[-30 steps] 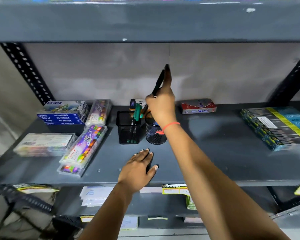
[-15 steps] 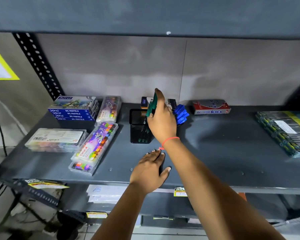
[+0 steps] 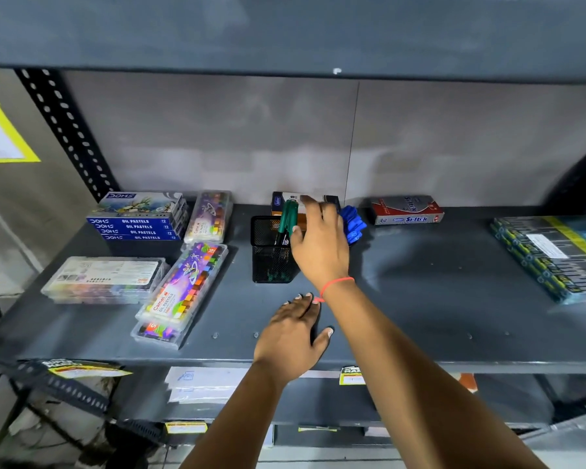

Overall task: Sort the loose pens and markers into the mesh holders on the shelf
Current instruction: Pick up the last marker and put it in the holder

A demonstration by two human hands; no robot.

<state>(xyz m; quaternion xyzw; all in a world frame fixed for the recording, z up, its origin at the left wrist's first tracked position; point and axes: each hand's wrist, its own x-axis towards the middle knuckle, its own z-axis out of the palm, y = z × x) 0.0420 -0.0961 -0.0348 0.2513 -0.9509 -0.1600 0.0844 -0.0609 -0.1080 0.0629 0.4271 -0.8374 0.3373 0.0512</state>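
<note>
A square black mesh holder [image 3: 272, 262] stands mid-shelf with green-capped markers [image 3: 287, 216] sticking out of it. My right hand [image 3: 320, 242] hovers just right of it, fingers stretched toward the back wall and thumb against the green markers; whether it grips one is unclear. Behind that hand a bunch of blue pens [image 3: 353, 225] fans out to the right; the holder they sit in is hidden. My left hand [image 3: 291, 333] lies palm down on the grey shelf [image 3: 420, 299] near its front edge, fingers spread.
Oil pastel boxes [image 3: 137, 218] and clear crayon cases [image 3: 183, 292] fill the left of the shelf. A red box [image 3: 406, 211] sits at the back, and a dark packet stack [image 3: 552, 255] at the right. A small box [image 3: 281, 199] stands behind the holders. The upper shelf hangs low overhead.
My right hand came down from holding a dark pen high over the holders and now sits low beside the square holder's green markers. The left hand stayed flat on the shelf.
</note>
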